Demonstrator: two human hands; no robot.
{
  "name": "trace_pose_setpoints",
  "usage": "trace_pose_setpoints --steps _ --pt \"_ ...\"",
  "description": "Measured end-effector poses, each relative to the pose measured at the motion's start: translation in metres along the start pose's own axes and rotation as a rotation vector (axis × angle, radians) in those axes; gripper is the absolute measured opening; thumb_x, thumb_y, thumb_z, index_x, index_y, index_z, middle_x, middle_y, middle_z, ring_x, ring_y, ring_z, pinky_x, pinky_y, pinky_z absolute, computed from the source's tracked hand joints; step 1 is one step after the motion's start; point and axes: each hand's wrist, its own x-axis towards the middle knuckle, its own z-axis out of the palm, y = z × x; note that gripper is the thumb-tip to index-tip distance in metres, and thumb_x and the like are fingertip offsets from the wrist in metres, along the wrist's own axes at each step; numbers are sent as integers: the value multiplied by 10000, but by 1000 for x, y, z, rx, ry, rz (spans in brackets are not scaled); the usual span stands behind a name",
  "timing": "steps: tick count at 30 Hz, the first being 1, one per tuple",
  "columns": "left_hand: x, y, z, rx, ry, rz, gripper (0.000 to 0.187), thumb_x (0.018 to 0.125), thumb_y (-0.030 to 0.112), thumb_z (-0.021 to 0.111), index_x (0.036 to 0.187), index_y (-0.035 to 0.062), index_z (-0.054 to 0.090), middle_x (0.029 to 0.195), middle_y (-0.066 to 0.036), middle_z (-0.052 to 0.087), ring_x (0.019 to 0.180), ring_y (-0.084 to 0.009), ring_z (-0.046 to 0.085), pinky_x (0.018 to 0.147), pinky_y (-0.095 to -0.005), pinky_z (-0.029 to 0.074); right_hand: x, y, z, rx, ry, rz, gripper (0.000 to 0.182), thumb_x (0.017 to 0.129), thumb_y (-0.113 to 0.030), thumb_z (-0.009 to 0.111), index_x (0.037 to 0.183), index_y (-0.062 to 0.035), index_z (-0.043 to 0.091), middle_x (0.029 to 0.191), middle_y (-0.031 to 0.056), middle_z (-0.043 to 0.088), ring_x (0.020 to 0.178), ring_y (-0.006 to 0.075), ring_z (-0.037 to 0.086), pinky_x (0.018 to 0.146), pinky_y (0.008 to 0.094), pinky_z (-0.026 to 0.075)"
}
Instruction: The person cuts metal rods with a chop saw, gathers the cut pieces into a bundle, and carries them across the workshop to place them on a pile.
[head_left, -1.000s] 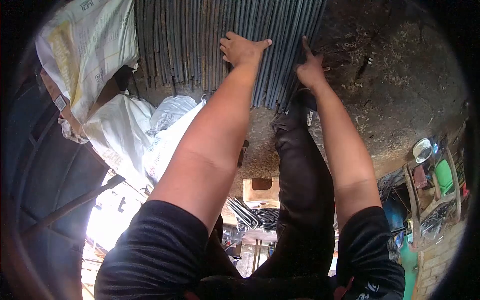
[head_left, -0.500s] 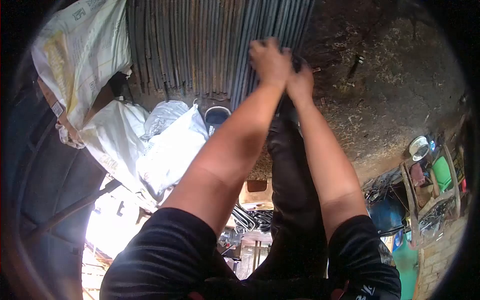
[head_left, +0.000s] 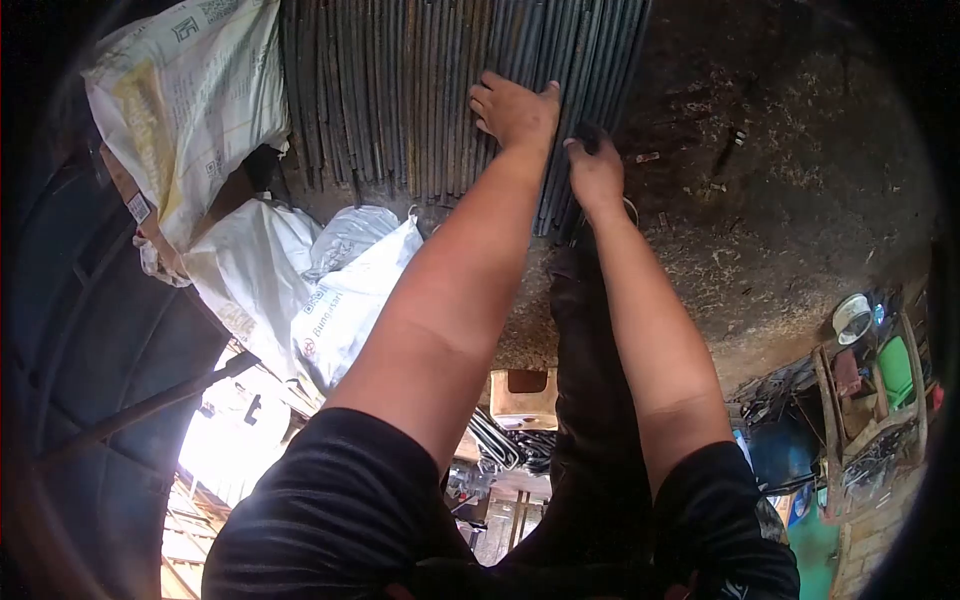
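A row of long dark metal rods (head_left: 380, 100) lies side by side on the ground at the top of the view. My left hand (head_left: 515, 112) rests on the rods right of the row's middle, fingers apart and thumb stretched out. Just to its right, my right hand (head_left: 597, 182) is by the lower ends of the rightmost rods. Its fingers are curled at a small black thing (head_left: 592, 136) whose kind I cannot make out. Part of the rod ends is hidden behind my left forearm.
White printed sacks (head_left: 190, 120) and a white plastic bag (head_left: 350, 290) lie left of the rods. Bare dark ground (head_left: 740, 220) spreads to the right. A white round container (head_left: 852, 318) and a wooden rack (head_left: 870, 400) stand at the far right.
My hands, close together before, are now apart: the left has shifted left over the rods. The view has drifted slightly, and a shoe seen beside the bag is now hidden.
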Motion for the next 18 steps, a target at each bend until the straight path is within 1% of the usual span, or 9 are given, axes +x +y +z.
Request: trace_pose_setpoints --steps 4,8,9,10,12,14,16,17,18 --pt "-11 -3 8 6 -46 81 710 738 290 788 1242 -50 422 1282 -254 409 1251 -429 390 1030 -551 351 1 9 7 53 -51 32 492 816 -236 642 1235 15 578 1167 256 624 1107 369 601 950 393 452" --pt "-20 -13 14 -12 -73 182 631 742 217 780 1215 -61 469 1238 -265 444 1220 -445 422 1003 -497 402 -7 -6 3 39 -92 110 526 811 -272 670 1240 14 568 1173 257 623 1103 376 602 948 396 455" --pt "-17 -21 12 -53 -73 264 615 744 205 775 1216 -63 487 1225 -276 457 1206 -452 433 1007 -481 403 -8 0 5 34 -91 116 526 811 -272 670 1240 14 568 1173 257 623 1103 376 602 948 396 455" --pt "-13 -28 9 -94 -72 347 600 745 194 770 1216 -65 504 1212 -286 470 1193 -459 445 1012 -464 403 -6 8 9 9 -79 74 554 807 -290 687 1240 30 556 1168 267 621 1106 384 600 947 401 457" --pt "3 -46 -9 -146 -131 371 611 760 219 756 1245 -61 511 1190 -303 489 1174 -463 463 1010 -463 406 -5 9 12 -14 -62 38 584 803 -307 704 1240 45 543 1163 276 619 1108 393 597 947 407 459" --pt "16 -68 -17 -11 22 398 595 779 234 732 1236 -74 508 1184 -311 491 1153 -456 484 1001 -453 416 -6 -5 15 -123 2 -36 629 793 -333 733 1223 75 523 1147 299 615 1110 419 589 944 421 464" --pt "24 -86 -15 123 -2 408 592 784 239 721 1231 -83 505 1182 -313 491 1145 -453 491 999 -450 419 -7 -26 19 -138 -10 8 695 776 -361 755 1227 95 487 1131 320 610 1108 440 582 935 439 468" --pt "28 -91 -15 248 -12 420 590 789 244 710 1226 -92 502 1180 -314 491 1137 -450 498 997 -448 421 -4 -32 24 -165 42 -4 713 767 -370 762 1224 95 474 1120 324 613 1101 444 584 930 443 470" --pt "27 -84 -20 253 -13 423 590 789 244 710 1226 -92 502 1180 -314 491 1137 -450 498 997 -448 421 1 -38 28 -193 97 -15 732 758 -379 769 1222 96 461 1109 327 615 1094 448 585 925 446 472"
